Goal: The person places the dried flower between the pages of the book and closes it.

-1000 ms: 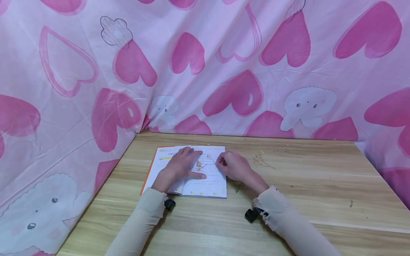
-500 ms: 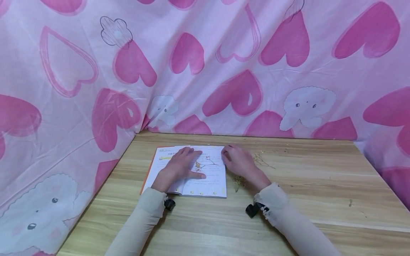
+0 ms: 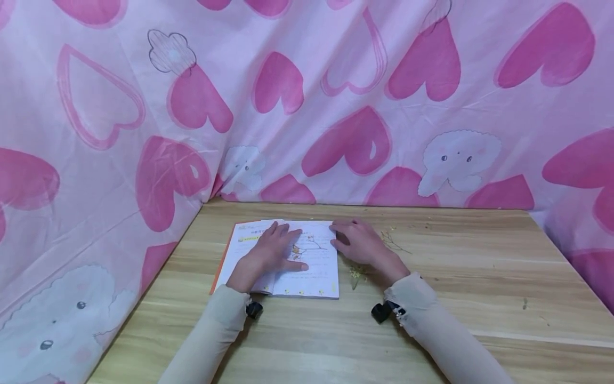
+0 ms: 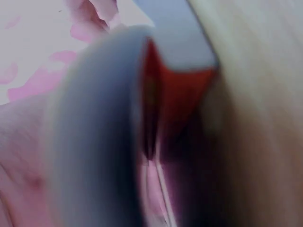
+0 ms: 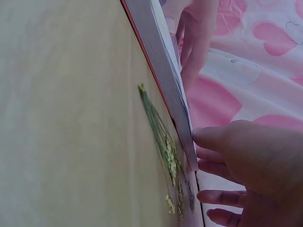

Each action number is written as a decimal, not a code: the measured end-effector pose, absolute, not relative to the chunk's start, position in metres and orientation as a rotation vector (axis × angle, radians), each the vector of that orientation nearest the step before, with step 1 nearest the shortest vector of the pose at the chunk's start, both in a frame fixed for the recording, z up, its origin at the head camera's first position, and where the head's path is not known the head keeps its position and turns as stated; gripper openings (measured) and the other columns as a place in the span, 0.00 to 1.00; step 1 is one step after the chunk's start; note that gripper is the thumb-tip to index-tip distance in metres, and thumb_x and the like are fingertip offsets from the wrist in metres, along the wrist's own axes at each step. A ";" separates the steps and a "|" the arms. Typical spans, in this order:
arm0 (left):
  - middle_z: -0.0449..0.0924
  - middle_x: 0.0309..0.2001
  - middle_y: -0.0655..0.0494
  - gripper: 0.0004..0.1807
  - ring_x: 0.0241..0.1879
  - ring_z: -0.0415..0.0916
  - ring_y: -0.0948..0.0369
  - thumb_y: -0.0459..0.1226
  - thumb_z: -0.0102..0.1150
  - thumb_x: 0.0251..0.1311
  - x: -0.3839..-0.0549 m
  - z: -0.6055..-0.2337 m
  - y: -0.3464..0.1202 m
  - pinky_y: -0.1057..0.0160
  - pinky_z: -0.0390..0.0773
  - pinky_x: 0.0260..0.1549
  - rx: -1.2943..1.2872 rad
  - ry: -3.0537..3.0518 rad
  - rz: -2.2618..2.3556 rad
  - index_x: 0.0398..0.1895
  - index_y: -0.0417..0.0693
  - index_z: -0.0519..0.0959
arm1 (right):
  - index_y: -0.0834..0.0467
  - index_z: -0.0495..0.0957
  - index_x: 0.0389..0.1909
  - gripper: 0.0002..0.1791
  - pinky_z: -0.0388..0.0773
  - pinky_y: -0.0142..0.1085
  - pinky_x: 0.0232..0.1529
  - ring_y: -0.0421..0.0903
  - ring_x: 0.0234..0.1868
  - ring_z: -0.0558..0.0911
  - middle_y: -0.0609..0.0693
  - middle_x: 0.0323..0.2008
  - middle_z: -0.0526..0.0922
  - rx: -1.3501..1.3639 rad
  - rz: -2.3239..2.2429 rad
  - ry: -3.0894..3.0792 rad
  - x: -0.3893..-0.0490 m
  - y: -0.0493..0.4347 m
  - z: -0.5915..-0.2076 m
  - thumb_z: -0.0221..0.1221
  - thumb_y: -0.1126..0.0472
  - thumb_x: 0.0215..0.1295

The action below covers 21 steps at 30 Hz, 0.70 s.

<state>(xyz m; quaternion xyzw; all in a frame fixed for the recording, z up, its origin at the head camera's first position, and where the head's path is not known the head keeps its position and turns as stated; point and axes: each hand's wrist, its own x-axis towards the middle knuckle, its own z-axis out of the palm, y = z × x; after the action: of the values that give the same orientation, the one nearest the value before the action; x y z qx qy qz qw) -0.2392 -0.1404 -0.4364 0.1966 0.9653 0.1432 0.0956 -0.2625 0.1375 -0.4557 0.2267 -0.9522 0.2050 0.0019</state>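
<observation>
An open book (image 3: 307,277) with printed pages and an orange-red cover lies on the table. My left hand (image 3: 271,250) rests across its middle, fingers and thumb spread over the right page. Between those fingers and the right page edge lies a thin dried flower sprig (image 3: 309,246) with orange-yellow bits. At the book's upper right edge is my right hand (image 3: 357,242). Its thumb and fingers touch the edge of the pages (image 5: 182,109) in the right wrist view, the other fingers apart and nearly straight. The left wrist view is mostly blurred, with the book's orange-red cover (image 4: 184,90) showing.
A small bunch of dried flowers (image 5: 161,132) with green stems lies on the table just right of the book. Another dried sprig (image 3: 395,242) lies behind the right hand. A pink heart-patterned cloth (image 3: 345,138) hangs along the back and left of the wooden table (image 3: 479,277).
My right hand has left the sprig on the page and moved right and up to the book's edge, its fingers loosening. The left hand has stayed in place.
</observation>
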 end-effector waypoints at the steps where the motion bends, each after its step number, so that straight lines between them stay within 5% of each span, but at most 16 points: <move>1: 0.50 0.87 0.39 0.55 0.88 0.40 0.36 0.64 0.75 0.60 -0.238 -0.435 -0.139 0.35 0.48 0.85 0.567 2.843 0.430 0.86 0.57 0.61 | 0.49 0.77 0.76 0.28 0.67 0.61 0.77 0.59 0.75 0.74 0.50 0.75 0.78 0.708 0.644 -2.990 -0.262 0.138 -0.456 0.63 0.47 0.79; 5: 0.46 0.88 0.36 0.51 0.88 0.34 0.35 0.58 0.76 0.62 -0.233 -0.427 -0.132 0.36 0.43 0.85 0.620 2.827 0.449 0.85 0.53 0.64 | 0.47 0.76 0.76 0.28 0.65 0.62 0.78 0.58 0.76 0.73 0.49 0.75 0.78 0.694 0.659 -3.003 -0.262 0.140 -0.456 0.62 0.46 0.79; 11: 0.76 0.70 0.40 0.32 0.74 0.69 0.42 0.40 0.79 0.63 -0.222 -0.422 -0.108 0.43 0.68 0.77 1.017 2.823 0.511 0.70 0.48 0.79 | 0.46 0.76 0.76 0.28 0.62 0.67 0.79 0.62 0.77 0.72 0.50 0.76 0.77 0.706 0.672 -2.996 -0.261 0.144 -0.457 0.62 0.46 0.79; 16: 0.82 0.49 0.54 0.20 0.48 0.76 0.60 0.46 0.77 0.65 -0.208 -0.425 -0.085 0.59 0.80 0.53 1.090 2.728 0.552 0.56 0.51 0.84 | 0.46 0.76 0.77 0.28 0.57 0.68 0.81 0.62 0.77 0.72 0.49 0.76 0.78 0.721 0.667 -2.988 -0.261 0.145 -0.458 0.62 0.46 0.79; 21: 0.80 0.46 0.57 0.24 0.45 0.75 0.63 0.53 0.77 0.64 -0.202 -0.428 -0.077 0.62 0.78 0.49 0.984 2.706 0.567 0.56 0.55 0.80 | 0.45 0.75 0.77 0.28 0.57 0.67 0.80 0.61 0.77 0.72 0.48 0.76 0.78 0.714 0.683 -2.995 -0.262 0.145 -0.458 0.62 0.46 0.80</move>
<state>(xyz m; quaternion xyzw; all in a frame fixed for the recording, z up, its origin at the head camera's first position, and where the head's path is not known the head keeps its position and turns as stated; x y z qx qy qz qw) -0.2018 -0.0765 -0.4284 0.3335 0.9171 0.1922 0.1032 -0.2616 0.1450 -0.4582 0.2265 -0.9496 0.2167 -0.0061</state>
